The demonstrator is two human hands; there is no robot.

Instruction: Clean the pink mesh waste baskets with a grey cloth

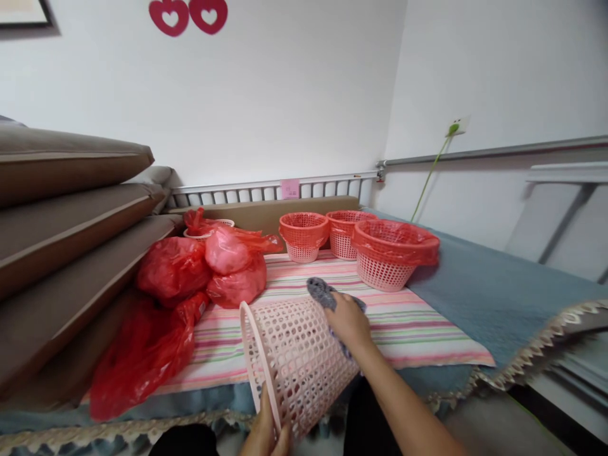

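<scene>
From my distant seat I look into a room which seems to be a home, with soft, domestic furnishing. On the white wall point(289, 95) I see red heart-shaped decorations point(221, 14) and, in the upper left corner, part of a framed picture point(23, 11). Below them runs a low white radiator point(247, 185), and a pipe point(494, 149) goes along the right wall. A green cord point(430, 180) hangs from a wall socket point(463, 122). Thick grey-brown cushions point(71, 234) are piled at my left. The broad surface before me wears a blue cover point(475, 275) with lace-like trim point(553, 329), and over it lies a striped cloth point(418, 329). Whether this is a bed or a sofa, I cannot tell.
</scene>
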